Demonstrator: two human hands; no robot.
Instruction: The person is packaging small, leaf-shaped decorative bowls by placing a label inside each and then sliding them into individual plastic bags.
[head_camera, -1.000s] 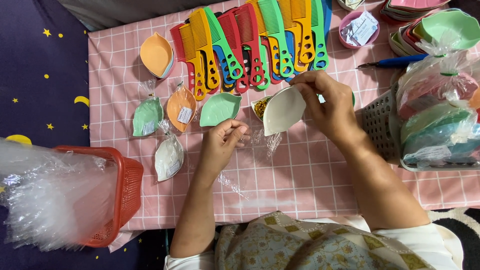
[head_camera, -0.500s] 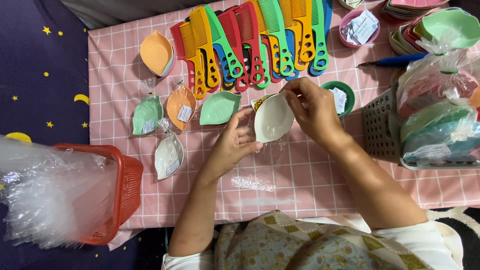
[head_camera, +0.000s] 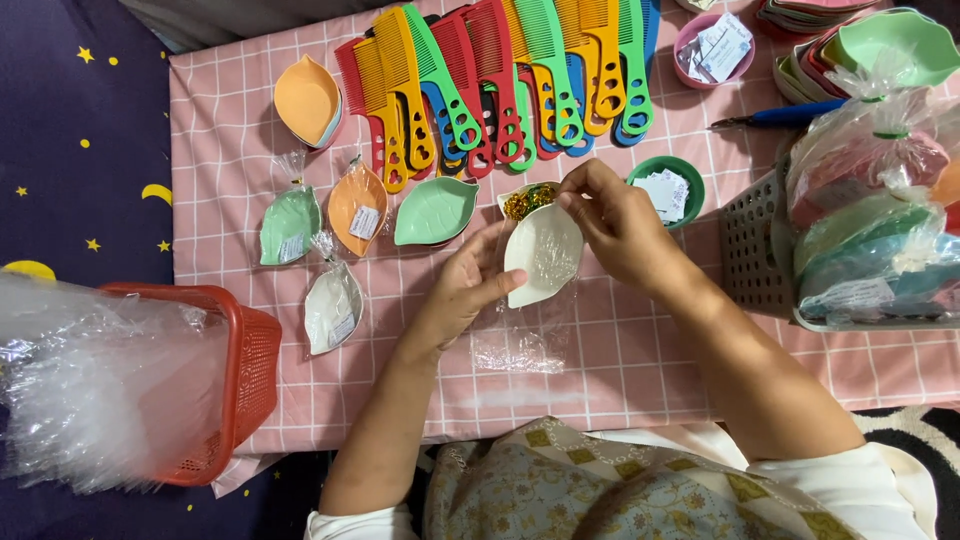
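Head view, looking straight down. Tabletop (head_camera: 620, 370) covered by a pink cloth with a white grid; dark blue fabric with yellow stars and moons shows at left. Left hand (head_camera: 470, 285) and right hand (head_camera: 615, 225) both closed on a white leaf-shaped dish (head_camera: 540, 255), held just above the cloth near centre; each grip pinches an edge, with clear plastic film over the dish. Clear plastic bag (head_camera: 515, 345) lies flat just below it. Row of coloured combs (head_camera: 500, 85) along the far edge. Bagged leaf dishes (head_camera: 330, 230) at left. Red basket (head_camera: 240, 380) of clear bags at lower left; grey basket (head_camera: 760, 240) of wrapped dishes at right.
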